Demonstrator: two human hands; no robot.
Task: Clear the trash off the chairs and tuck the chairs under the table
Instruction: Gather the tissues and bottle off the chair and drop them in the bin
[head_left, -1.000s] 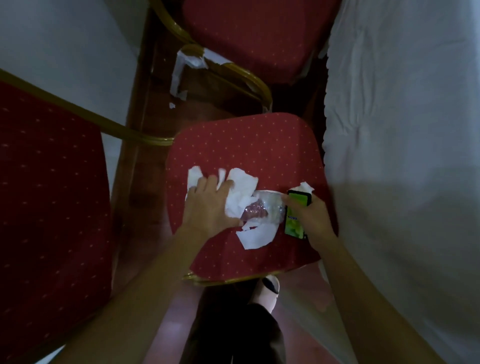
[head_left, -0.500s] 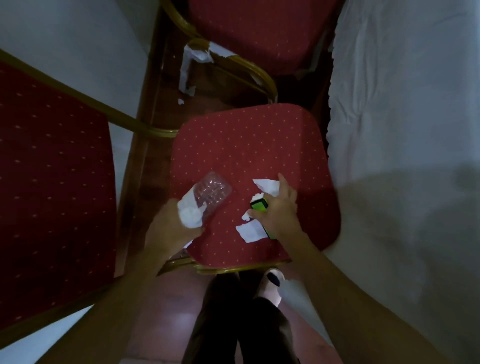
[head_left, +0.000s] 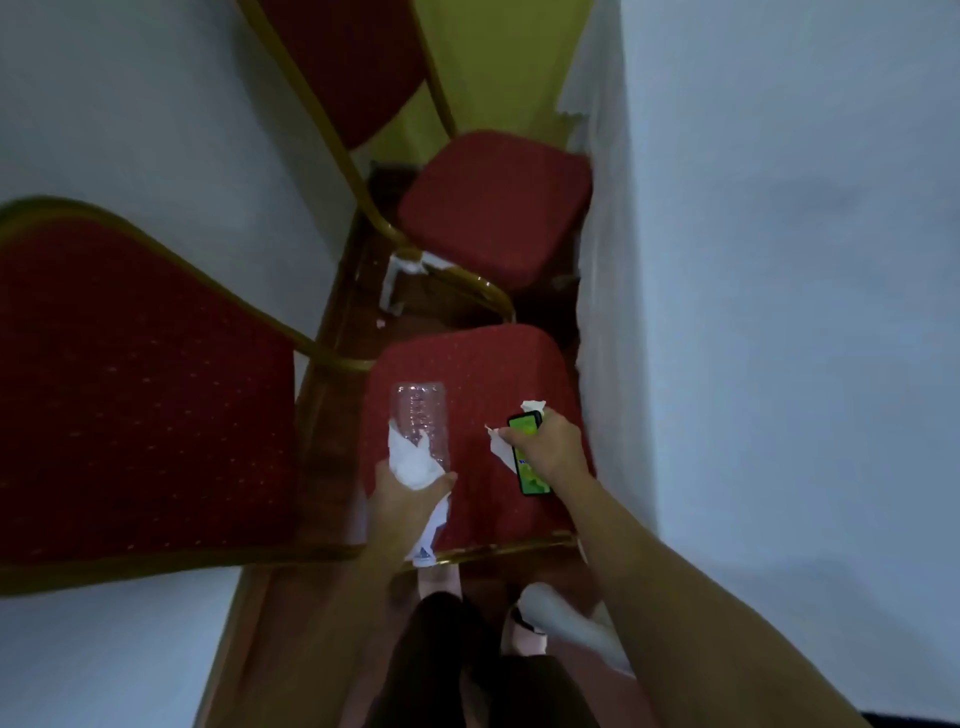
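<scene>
A red chair seat (head_left: 488, 374) with a gold frame lies just below me. My left hand (head_left: 410, 496) is closed around a clear plastic bottle (head_left: 420, 415) together with crumpled white tissue (head_left: 410, 460), lifted over the seat's left side. My right hand (head_left: 550, 447) grips a phone with a lit green screen (head_left: 530, 473) and scraps of white paper (head_left: 498, 441) over the seat's right side. The seat around both hands shows bare red cloth.
A second red chair (head_left: 493, 208) stands farther on, with white paper scraps (head_left: 400, 280) on the floor by its gold leg. A red chair back (head_left: 130, 384) fills the left. White tablecloths hang on the right (head_left: 779, 312) and left (head_left: 130, 114). My feet stand below the seat.
Both hands have lifted off the seat with the trash. The bottle has swung upright in my left hand. The paper scraps that lay on the seat are now in my right hand.
</scene>
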